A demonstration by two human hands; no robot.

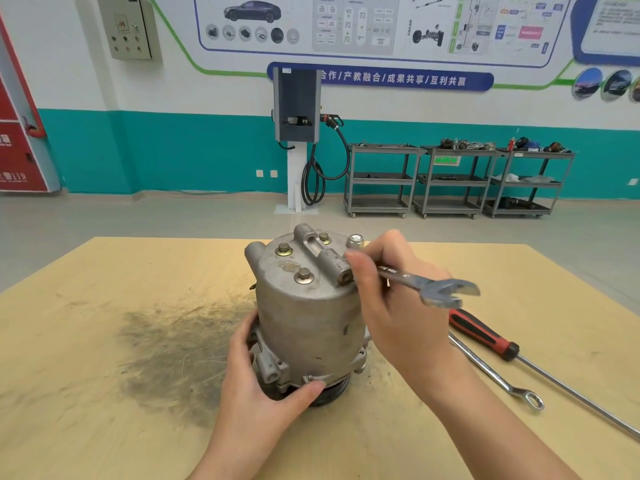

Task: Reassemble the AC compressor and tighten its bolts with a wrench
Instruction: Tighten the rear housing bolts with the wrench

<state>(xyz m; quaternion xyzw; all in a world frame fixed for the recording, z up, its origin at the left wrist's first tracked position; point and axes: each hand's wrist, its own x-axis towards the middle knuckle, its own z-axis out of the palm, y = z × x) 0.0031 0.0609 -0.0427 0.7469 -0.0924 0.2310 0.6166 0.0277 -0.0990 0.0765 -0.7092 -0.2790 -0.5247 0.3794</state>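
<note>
Both forearms run off the bottom edge. Left hand [258, 386] grips the upright compressor [308, 317] at its base, hiding part of the pulley there. Right hand [398, 299] curls round a wrench [429, 284] beside the compressor's top; its near end is hidden. Right of the compressor, a red-handled screwdriver [485, 336] and a second spanner [498, 375] lie on the wooden table [104, 393].

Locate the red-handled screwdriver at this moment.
In the head view, the red-handled screwdriver lies on the table, right of the compressor, beside a spare wrench.
</note>
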